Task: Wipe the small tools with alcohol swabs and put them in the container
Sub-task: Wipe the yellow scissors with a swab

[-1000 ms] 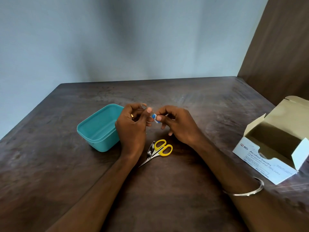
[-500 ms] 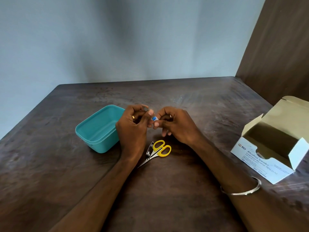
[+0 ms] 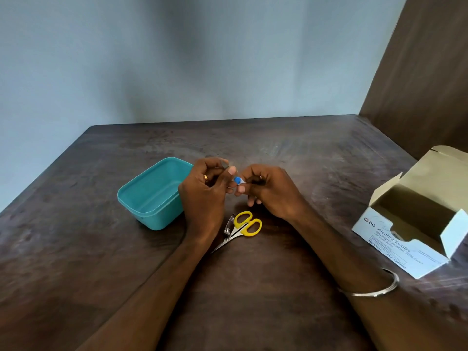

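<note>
Only the head view is on offer, so it carries everything: both hands meet just above the table (image 3: 76,249), behind the scissors (image 3: 241,228) and right of the tub (image 3: 152,196). Between them sits a small blue-and-white swab packet (image 3: 238,180), most of it hidden. The right hand (image 3: 272,192) pinches it with fingers curled close; the left hand (image 3: 205,191) is also curled tight, thumb up against the packet, though whether it grips the packet or something else I cannot tell (a thin grey sliver near its fingertips is too small to name). My guess is the packet is being torn open. It should be feather-light, thin and crinkly, a little slick, best held at opposite edges and ripped from a corner. The scissors, yellow-handled with shut steel blades, lie flat, with a nail clipper (image 3: 229,226) touching their left side; both are stiff, hard metal, smooth enough to slip when wet with alcohol, so take the scissors by the loops and the clipper across its body. The tub looks empty, so no tool is stored yet. The swab box (image 3: 395,239) stands open well to the right
</note>
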